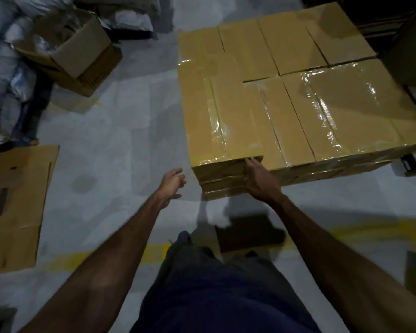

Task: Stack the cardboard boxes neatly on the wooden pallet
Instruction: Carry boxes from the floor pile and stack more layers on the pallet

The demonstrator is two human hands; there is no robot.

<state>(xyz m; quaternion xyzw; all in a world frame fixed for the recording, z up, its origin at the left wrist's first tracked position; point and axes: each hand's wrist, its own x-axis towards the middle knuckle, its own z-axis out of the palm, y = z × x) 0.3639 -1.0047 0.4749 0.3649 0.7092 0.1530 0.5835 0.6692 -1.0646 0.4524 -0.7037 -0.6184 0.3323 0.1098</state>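
A block of taped cardboard boxes [286,97] fills the upper right, packed side by side in layers; the pallet beneath is hidden. The near-left top box [216,116] sits slightly proud of its neighbours. My right hand [259,179] lies against that box's near face at its right corner, fingers straight and pointing up to the top edge. My left hand [172,182] hovers in the air just left of the stack's near-left corner, fingers loosely spread, touching nothing.
An open cardboard box [70,51] stands at upper left beside wrapped white bundles [7,68]. A flattened carton [15,207] lies on the grey floor at left. A dark flat piece [250,231] lies by my feet, near yellow floor markings [154,253].
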